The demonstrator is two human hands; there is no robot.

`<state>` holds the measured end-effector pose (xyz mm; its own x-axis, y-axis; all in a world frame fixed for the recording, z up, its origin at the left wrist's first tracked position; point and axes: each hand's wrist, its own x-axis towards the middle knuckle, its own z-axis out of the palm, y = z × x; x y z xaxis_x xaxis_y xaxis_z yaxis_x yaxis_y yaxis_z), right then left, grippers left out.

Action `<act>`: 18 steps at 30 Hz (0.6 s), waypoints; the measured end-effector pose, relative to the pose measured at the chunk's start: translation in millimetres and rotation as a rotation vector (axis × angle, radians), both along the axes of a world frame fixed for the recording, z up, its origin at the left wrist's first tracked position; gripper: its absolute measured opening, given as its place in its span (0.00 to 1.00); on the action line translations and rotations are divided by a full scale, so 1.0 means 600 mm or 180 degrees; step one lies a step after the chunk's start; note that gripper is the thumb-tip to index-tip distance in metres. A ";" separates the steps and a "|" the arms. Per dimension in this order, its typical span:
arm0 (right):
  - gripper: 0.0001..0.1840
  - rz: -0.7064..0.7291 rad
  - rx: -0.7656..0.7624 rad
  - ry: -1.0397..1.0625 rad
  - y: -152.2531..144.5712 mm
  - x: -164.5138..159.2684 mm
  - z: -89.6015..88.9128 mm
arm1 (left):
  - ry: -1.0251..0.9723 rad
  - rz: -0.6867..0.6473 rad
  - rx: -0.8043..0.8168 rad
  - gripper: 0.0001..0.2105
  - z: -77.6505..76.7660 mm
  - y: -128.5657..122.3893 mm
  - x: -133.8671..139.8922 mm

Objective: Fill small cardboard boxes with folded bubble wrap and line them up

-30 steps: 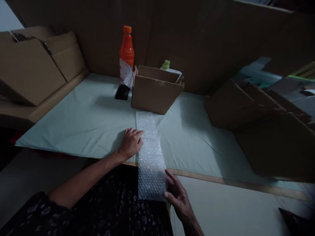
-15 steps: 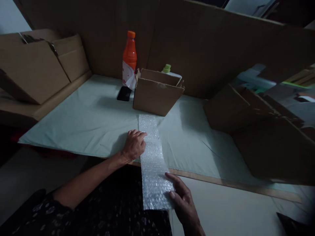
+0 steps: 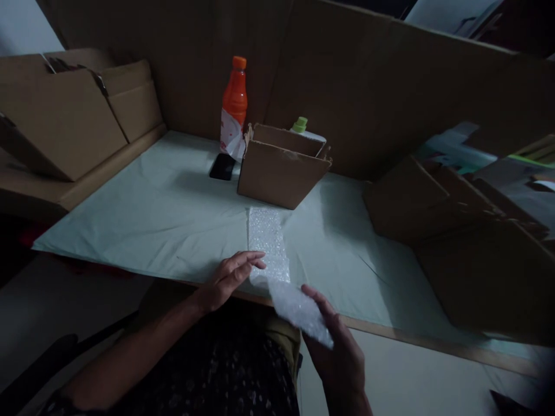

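Observation:
A strip of bubble wrap (image 3: 269,231) runs from the foot of the small cardboard box (image 3: 281,178) to the table's front edge. Its near end is lifted off the edge and twisted to the right. My right hand (image 3: 340,346) holds that raised end, with the fingers partly behind the plastic. My left hand (image 3: 229,277) has its fingers stretched out over the strip's left side near the table edge; I cannot tell whether the fingertips press on it.
An orange bottle (image 3: 235,98) and a black phone (image 3: 222,166) are left of the small box. A green-capped container (image 3: 300,125) shows behind it. Bigger cardboard boxes stand on the left (image 3: 65,115) and right (image 3: 485,271). Pale green cloth (image 3: 186,214) covers the table.
The bubble wrap's near end, which hung flat below the table edge, is now raised and turned in my right hand. My left hand has shifted towards me and its fingers have straightened.

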<state>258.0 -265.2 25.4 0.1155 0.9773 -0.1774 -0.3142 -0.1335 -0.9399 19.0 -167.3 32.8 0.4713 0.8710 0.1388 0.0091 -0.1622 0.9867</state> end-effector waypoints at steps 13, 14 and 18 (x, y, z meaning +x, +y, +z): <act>0.36 0.0287 0.0094 -0.0658 0.119 0.014 0.014 | 0.1539 0.1023 0.0262 0.29 -0.037 0.049 0.057; 0.36 0.0181 0.0144 -0.0852 0.115 0.020 0.018 | 0.1684 0.1037 0.0328 0.30 -0.038 0.050 0.056; 0.28 0.0507 0.0909 -0.2591 0.102 0.036 0.027 | 0.2221 0.0985 0.0593 0.31 -0.041 0.049 0.055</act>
<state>279.3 -204.1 41.7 -0.0418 0.9871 0.1548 0.4709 0.1561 -0.8683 52.2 -137.8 7.9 0.2430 0.9684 0.0567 0.6885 -0.2134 0.6931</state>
